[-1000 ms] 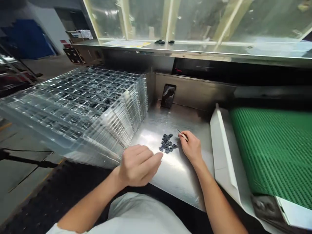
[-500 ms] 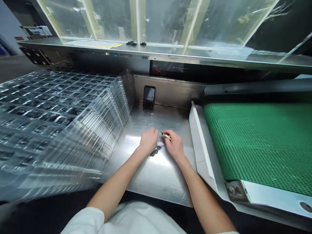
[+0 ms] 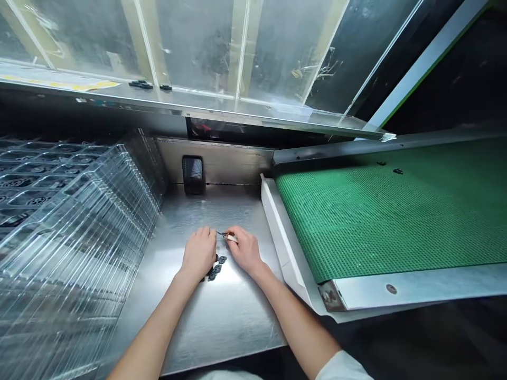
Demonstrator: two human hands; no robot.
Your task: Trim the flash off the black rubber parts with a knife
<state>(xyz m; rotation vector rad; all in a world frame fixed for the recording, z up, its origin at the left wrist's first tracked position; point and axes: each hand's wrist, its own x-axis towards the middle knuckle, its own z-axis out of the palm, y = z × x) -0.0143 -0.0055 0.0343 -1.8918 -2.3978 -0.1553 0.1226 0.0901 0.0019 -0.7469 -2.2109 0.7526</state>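
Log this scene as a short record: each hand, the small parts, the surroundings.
left hand: left hand, nothing visible in it, beside the parts
right hand: right hand, pinching a pointed tool with a pale grip
parts: small black ring-shaped parts, loose cluster on a stainless steel worktop
left side: stacked clear plastic trays
right side: green mesh conveyor belt

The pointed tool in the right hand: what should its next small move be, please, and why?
Probably lower the tool onto the nearest black part: the right hand holds the tip just above that small pile, beside the left hand.
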